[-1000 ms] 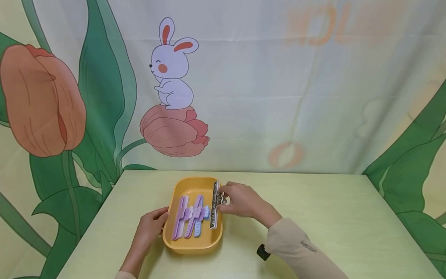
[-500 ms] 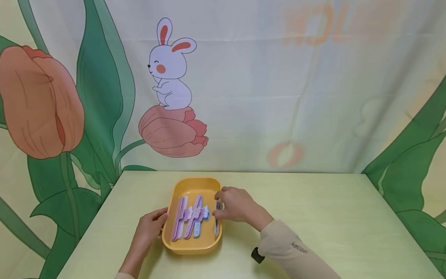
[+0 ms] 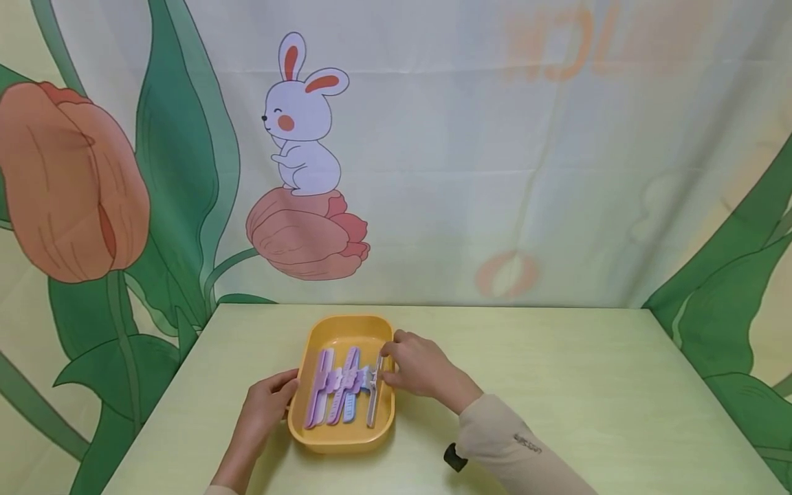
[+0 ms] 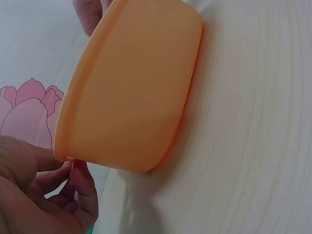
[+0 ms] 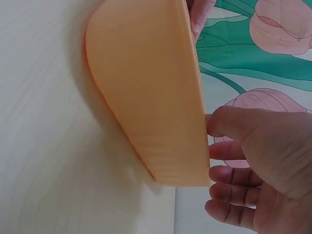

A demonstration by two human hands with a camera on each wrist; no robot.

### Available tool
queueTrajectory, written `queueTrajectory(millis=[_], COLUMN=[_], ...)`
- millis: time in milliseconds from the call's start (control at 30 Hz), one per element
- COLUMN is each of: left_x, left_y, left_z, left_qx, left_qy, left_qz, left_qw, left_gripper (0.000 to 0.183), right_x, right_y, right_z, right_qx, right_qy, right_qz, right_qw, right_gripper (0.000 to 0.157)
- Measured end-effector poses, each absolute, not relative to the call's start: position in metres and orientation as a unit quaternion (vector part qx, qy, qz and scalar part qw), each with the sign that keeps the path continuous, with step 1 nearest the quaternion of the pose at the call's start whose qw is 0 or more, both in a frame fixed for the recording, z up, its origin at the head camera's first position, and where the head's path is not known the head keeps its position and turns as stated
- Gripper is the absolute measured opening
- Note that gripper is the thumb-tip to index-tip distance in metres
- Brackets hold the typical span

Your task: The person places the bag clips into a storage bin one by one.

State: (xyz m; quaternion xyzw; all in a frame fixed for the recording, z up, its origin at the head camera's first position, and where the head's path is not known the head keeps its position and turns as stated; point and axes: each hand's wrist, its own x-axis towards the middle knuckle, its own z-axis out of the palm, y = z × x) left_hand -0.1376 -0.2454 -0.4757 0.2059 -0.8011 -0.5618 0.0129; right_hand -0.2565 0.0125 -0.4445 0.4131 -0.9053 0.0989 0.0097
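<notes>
A yellow plastic tray (image 3: pixel 346 440) stands on the table. My left hand (image 3: pixel 265 402) holds its left rim, and in the left wrist view the fingers are curled at the rim's corner. Inside lie several long plastic clips: a purple clip (image 3: pixel 314 399), a lilac clip (image 3: pixel 337 405) and a blue clip (image 3: pixel 350 407). Along the right inner side is a narrow clip (image 3: pixel 372 409) with a metal middle, edge-on to the head view. My right hand (image 3: pixel 423 364) is at the right rim beside this clip, its fingers spread and its fingertips right at the rim.
The tray stands on the left half of a pale green table (image 3: pixel 557 399). A printed curtain (image 3: pixel 433 172) with tulips and a rabbit hangs along the back edge. A black band (image 3: pixel 454 457) shows under the right sleeve (image 3: pixel 513 440).
The narrow clip, earlier held at the right rim with its keyboard-print face showing, has come down into the tray and turned edge-on. My right hand has lowered slightly; the left hand has stayed.
</notes>
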Motion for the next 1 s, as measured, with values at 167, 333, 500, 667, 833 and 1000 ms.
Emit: queueTrajectory(millis=[167,333,500,667,833,1000], left_x=[-0.137,-0.137,-0.137,-0.137,-0.138,-0.136], left_y=[-0.245,-0.244,-0.244,-0.244,-0.244,-0.245], left_z=[-0.476,-0.475,-0.474,-0.474,-0.473,-0.472], left_qx=[0.208,0.213,0.215,0.213,0.210,0.195], left_qy=[-0.800,-0.803,-0.807,-0.811,-0.814,-0.822], left_qz=[-0.562,-0.557,-0.550,-0.544,-0.541,-0.535], left_qw=[0.010,0.005,0.005,0.004,0.001,0.005], left_gripper=[0.041,0.041,0.041,0.041,0.042,0.042], right_x=[-0.256,-0.254,-0.254,-0.254,-0.257,-0.259], right_y=[0.019,0.027,0.035,0.042,0.050,0.058], right_z=[-0.449,-0.447,-0.444,-0.442,-0.442,-0.442], right_qx=[0.414,0.421,0.426,0.428,0.422,0.409], right_qy=[-0.902,-0.896,-0.890,-0.886,-0.887,-0.890], right_qz=[0.118,0.138,0.154,0.170,0.177,0.193], right_qw=[0.014,0.033,0.044,0.053,0.062,0.062], right_gripper=[0.037,0.030,0.028,0.026,0.025,0.027])
